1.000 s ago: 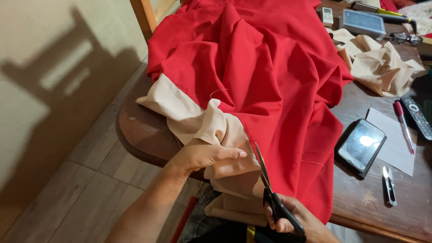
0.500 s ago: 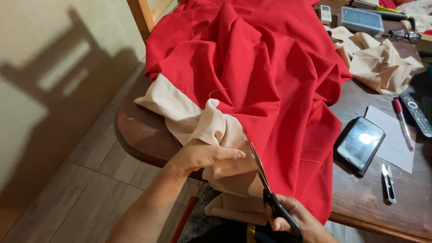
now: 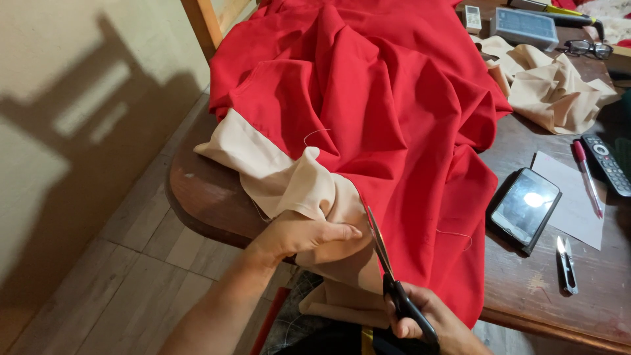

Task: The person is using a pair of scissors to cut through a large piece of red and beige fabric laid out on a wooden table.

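- On the bench (image 3: 565, 296) I see a dark phone (image 3: 526, 207) near the right edge, lying on a white sheet of paper (image 3: 578, 210), with a red pen (image 3: 587, 172), a remote control (image 3: 608, 164) and small thread snips (image 3: 566, 263) close by.
- A second heap of beige cloth (image 3: 559, 89), glasses (image 3: 588, 47) and a grey box (image 3: 526, 25) sit at the far right corner.
- Red fabric (image 3: 381, 98) covers the middle of the bench and spills over the near edge; beige fabric (image 3: 289, 181) lies beside it along the left edge.
- The scissors (image 3: 388, 269) run lengthwise from the near edge, tips pointing away from me, blades along the seam between beige and red.
- My left hand (image 3: 305, 235) lies flat, fingers together, pressing the beige fabric just left of the blades.
- My right hand (image 3: 427, 322) has its fingers clamped around the black handles.
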